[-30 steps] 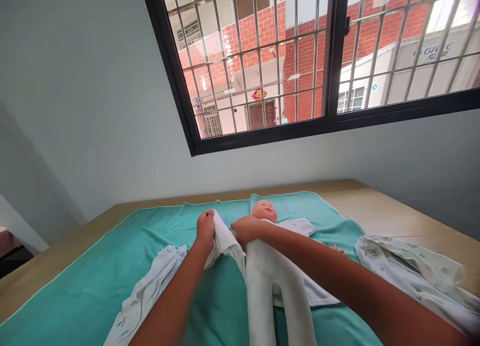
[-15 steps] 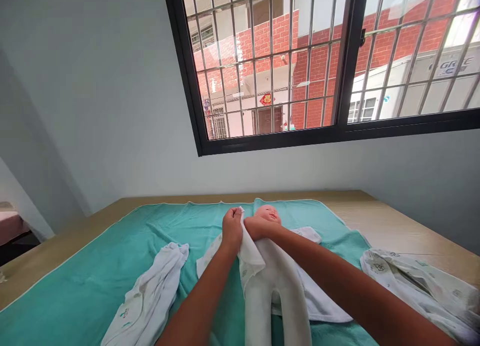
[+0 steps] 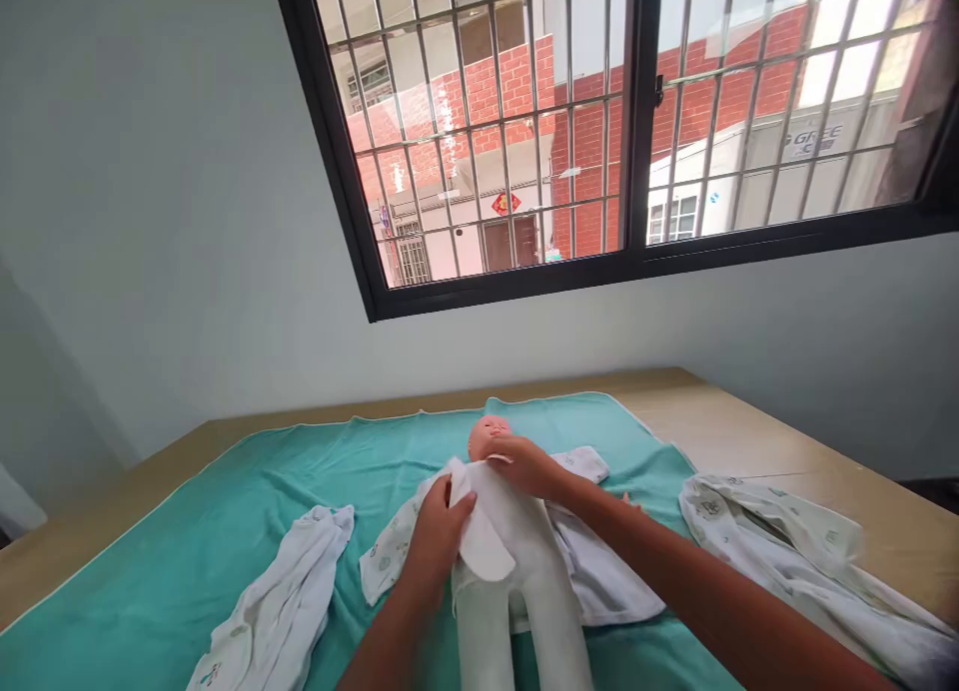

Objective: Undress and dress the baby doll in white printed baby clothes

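A baby doll (image 3: 490, 426) lies on its back on a green cloth (image 3: 285, 476), its head toward the wall. White leggings or soft white legs (image 3: 486, 631) stretch toward me. A white patterned baby shirt (image 3: 483, 541) is spread under the doll, with one front panel folded over its body. My left hand (image 3: 442, 526) grips the edge of this panel at the doll's side, thumb on top. At the doll's neck, my right hand (image 3: 524, 463) has its fingers closed on the shirt's upper edge, just below the chin. The doll's far hand (image 3: 630, 501) shows past my right forearm.
A folded white baby garment (image 3: 277, 601) lies at left on the cloth. Another white printed garment (image 3: 794, 551) lies at right, partly over the wooden tabletop (image 3: 738, 431). Behind the table are a grey wall (image 3: 187, 222) and a black-framed barred window (image 3: 636, 122).
My left hand has brought the shirt panel from the doll's side across its body and lowered it. My right hand has moved up to the neck. The view has shifted slightly.
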Tool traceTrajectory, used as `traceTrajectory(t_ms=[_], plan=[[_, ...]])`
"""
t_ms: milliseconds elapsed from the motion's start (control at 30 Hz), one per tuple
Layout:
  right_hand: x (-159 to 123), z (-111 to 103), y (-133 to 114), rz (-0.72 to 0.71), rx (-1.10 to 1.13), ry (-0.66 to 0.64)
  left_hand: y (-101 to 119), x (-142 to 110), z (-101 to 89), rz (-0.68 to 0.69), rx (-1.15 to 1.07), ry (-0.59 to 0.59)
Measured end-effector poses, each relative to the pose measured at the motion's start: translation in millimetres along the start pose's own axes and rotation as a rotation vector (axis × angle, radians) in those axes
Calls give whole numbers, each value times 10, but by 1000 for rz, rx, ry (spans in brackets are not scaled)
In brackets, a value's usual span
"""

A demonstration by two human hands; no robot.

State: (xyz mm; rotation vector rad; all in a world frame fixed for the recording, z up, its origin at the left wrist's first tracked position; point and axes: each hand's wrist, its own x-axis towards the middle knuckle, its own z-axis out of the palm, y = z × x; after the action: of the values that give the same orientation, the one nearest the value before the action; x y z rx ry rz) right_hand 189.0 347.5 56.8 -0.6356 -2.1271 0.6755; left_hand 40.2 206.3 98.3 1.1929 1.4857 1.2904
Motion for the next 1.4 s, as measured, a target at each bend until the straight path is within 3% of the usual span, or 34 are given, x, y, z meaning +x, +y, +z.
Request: traceTrajectory(t_ms=[67,167,333,467,567,667,733,833,967,1033,1133,1200,1300,1400], plan=[[-314,-164,149,156,-92,97,66,-105,1,-16,49,-95],[-773,-359,346,373,-301,223,203,-181,201,121,213,-180],[-1149,-616,460,498,-439,188,162,-150,508,424,496,-286],[-1153,-773,535,606,-355,101,13,35,696,667,921,-243],[-1141,-830,625,593,-114,72,-43,227,983,796,1236,-329],[-1156,-858,673,642,231,-5,-69,388,1296,818,1459,-492],[-1166,-845,663,663,276,-6,-46,482,1401,780,1507,-552],[-1158,-712,600,659,104,81,81,634,1305,722,1516,-491],[-1117,-400,503,617,-42,138,298,814,926,621,1567,-347],[-1093,-308,481,589,-63,155,340,843,786,607,1597,-347],[-1052,-337,481,578,-5,208,296,815,714,619,1635,-385],[-1025,-434,471,598,125,283,235,784,732,623,1655,-405],[-1013,-598,402,655,584,388,161,766,787,615,1684,-417],[-1030,-706,290,656,971,358,126,782,853,564,1730,-360]])
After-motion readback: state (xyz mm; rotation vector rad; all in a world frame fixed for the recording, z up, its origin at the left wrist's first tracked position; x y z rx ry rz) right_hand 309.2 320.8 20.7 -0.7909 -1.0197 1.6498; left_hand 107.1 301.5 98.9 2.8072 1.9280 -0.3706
